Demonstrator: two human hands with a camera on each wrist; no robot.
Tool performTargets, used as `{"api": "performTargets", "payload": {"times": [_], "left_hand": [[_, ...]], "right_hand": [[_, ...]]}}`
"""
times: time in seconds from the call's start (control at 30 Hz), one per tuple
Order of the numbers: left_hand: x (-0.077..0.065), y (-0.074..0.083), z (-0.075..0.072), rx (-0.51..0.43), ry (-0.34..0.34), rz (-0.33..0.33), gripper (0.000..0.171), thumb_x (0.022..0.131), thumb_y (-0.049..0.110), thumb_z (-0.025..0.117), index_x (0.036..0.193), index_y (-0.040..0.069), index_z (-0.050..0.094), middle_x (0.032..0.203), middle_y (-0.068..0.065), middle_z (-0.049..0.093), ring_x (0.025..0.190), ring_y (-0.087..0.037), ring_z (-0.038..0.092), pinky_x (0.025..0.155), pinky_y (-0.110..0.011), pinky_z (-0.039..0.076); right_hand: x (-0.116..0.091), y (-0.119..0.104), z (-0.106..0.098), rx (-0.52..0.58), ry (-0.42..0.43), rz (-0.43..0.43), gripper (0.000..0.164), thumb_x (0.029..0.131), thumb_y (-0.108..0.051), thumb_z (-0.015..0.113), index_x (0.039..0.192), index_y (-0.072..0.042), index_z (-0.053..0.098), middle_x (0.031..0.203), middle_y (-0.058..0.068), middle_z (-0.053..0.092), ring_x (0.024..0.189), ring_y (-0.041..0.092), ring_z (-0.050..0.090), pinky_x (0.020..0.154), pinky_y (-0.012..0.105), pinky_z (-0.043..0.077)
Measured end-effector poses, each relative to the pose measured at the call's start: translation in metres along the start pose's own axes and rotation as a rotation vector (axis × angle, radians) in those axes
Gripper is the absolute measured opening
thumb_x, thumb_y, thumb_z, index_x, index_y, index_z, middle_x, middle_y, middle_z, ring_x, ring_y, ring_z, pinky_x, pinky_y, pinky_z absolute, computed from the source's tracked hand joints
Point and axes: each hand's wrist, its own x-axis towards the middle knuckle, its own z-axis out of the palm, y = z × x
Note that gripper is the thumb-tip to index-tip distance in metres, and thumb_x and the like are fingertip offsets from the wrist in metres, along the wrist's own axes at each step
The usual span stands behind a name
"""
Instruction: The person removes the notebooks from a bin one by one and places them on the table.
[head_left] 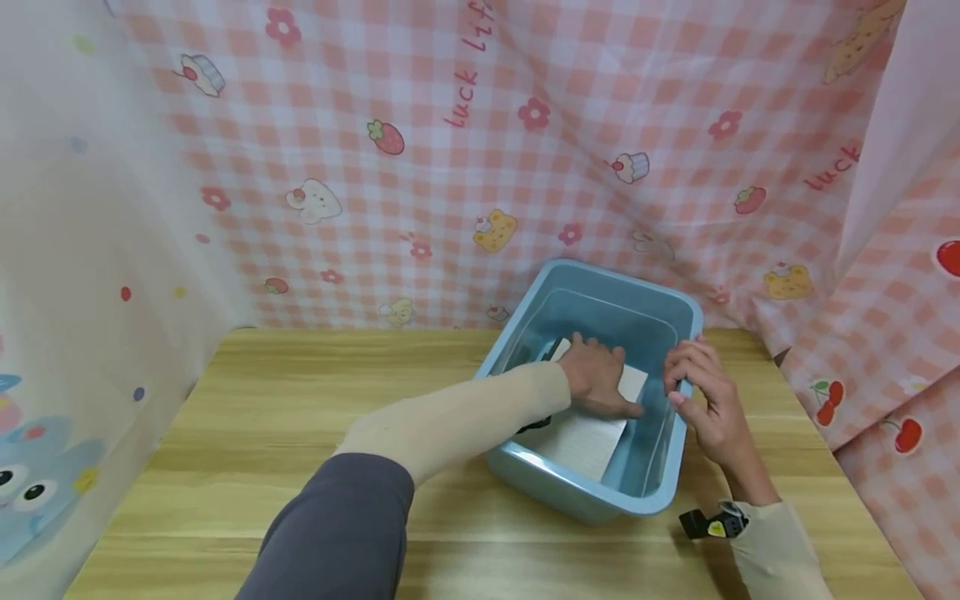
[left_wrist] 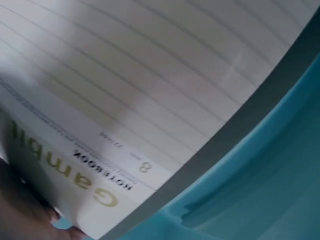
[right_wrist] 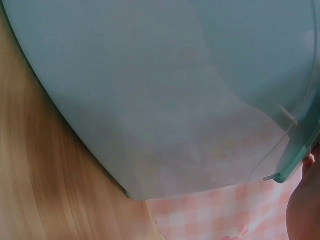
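A blue plastic basin (head_left: 577, 492) stands on the table, turned at an angle. Inside it lies a pale lined notebook (head_left: 581, 446), whose cover reads "Gambit NOTEBOOK" in the left wrist view. My left hand (head_left: 596, 379) reaches into the basin and rests on the notebook with fingers spread and thumb out to the right. In the left wrist view, fingertips show at the notebook's printed edge. My right hand (head_left: 705, 396) grips the basin's right rim, fingers bent over it. The right wrist view shows mostly the basin's outer wall (right_wrist: 150, 100).
The basin sits on a wood-grain table (head_left: 315, 358). Behind it hangs a pink checked cloth (head_left: 420, 183), and a whitish printed sheet (head_left: 97, 208) hangs at the left. A dark edge shows beside the notebook inside the basin; its kind is unclear.
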Motion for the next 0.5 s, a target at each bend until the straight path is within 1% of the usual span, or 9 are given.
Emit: {"api": "performTargets", "payload": {"times": [0.13, 0.23, 0.37, 0.5], "left_hand": [[0.006, 0.0, 0.0, 0.016, 0.051, 0.027, 0.083, 0.083, 0.09, 0.043, 0.128, 0.021, 0.052, 0.12, 0.0, 0.066, 0.112, -0.019, 0.059, 0.109, -0.053, 0.035], [0.007, -0.002, -0.004, 0.023, 0.074, 0.04, 0.081, 0.083, 0.089, 0.043, 0.125, 0.021, 0.052, 0.118, 0.0, 0.065, 0.109, -0.019, 0.058, 0.106, -0.052, 0.036], [0.006, -0.005, -0.014, 0.026, 0.097, 0.042, 0.08, 0.084, 0.088, 0.042, 0.126, 0.021, 0.052, 0.122, 0.0, 0.064, 0.111, -0.019, 0.056, 0.105, -0.052, 0.034], [0.005, -0.008, -0.027, 0.029, 0.133, 0.023, 0.082, 0.084, 0.087, 0.042, 0.131, 0.02, 0.052, 0.129, 0.0, 0.063, 0.118, -0.02, 0.055, 0.109, -0.057, 0.031]], "right_hand": [[-0.001, -0.001, -0.001, 0.003, 0.002, 0.002, 0.014, 0.085, -0.001, 0.052, 0.075, -0.005, 0.06, 0.094, 0.008, 0.06, 0.107, 0.024, 0.048, 0.117, 0.042, 0.02], [-0.001, -0.001, -0.002, 0.003, 0.002, 0.013, 0.013, 0.084, 0.0, 0.052, 0.076, -0.005, 0.061, 0.094, 0.011, 0.06, 0.108, 0.023, 0.049, 0.118, 0.042, 0.019], [0.0, -0.001, -0.002, -0.001, -0.001, 0.025, 0.013, 0.083, 0.0, 0.053, 0.077, -0.007, 0.061, 0.095, 0.012, 0.06, 0.109, 0.022, 0.049, 0.12, 0.043, 0.018], [0.0, -0.001, -0.002, -0.002, -0.001, 0.024, 0.012, 0.083, 0.0, 0.053, 0.077, -0.006, 0.061, 0.096, 0.01, 0.061, 0.109, 0.022, 0.049, 0.119, 0.044, 0.018]]}}
